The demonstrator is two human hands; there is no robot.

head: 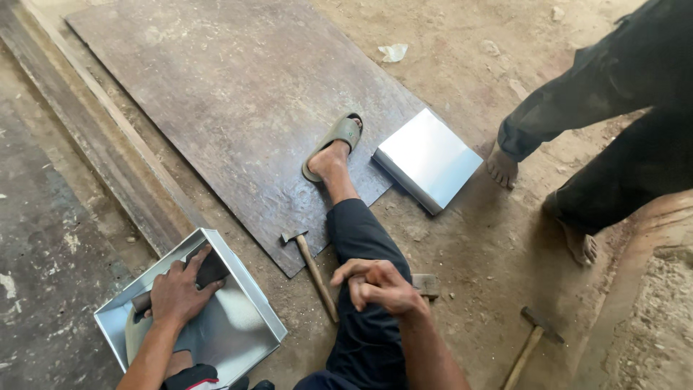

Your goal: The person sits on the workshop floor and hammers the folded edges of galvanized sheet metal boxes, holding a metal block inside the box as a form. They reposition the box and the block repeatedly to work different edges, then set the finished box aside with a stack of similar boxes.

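Observation:
My left hand [177, 292] is pressed into a shiny sheet-metal tray [245, 289] at the lower left, shut on a dark block-headed tool [209, 269] that lies against the tray's inner wall. My right hand [379, 285] rests on my dark-trousered leg [361, 238] with its fingers curled in and nothing in it. A wooden-handled hammer [314, 269] lies on the dirt just left of that leg, a short way from the right hand.
My sandalled foot [336, 144] rests on a large brown metal sheet [238, 94]. A second shiny tray [429, 159] lies face down beside it. Another person's legs [599, 123] stand at right. A second hammer [530, 347], a small block [427, 285] and a long beam [94, 137] lie around.

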